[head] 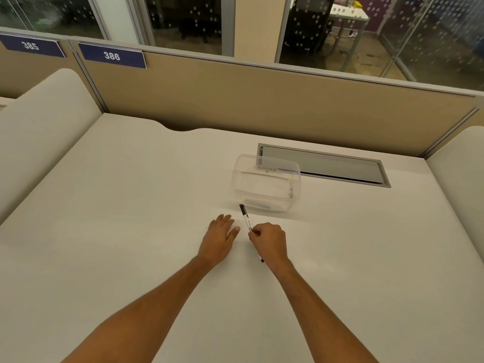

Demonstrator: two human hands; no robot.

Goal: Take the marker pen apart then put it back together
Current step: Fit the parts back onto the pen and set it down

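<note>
A slim marker pen with a white barrel and a black cap lies slanted over the white desk, cap end pointing away from me. My right hand grips the barrel around its middle with curled fingers; the pen's black rear end pokes out beneath the wrist. Just left of the pen, my left hand rests flat on the desk with its fingers straight, apart from the pen.
A clear plastic container stands just beyond the pen's cap. Behind it a grey cable hatch is set into the desk. Beige partition panels close off the back and sides.
</note>
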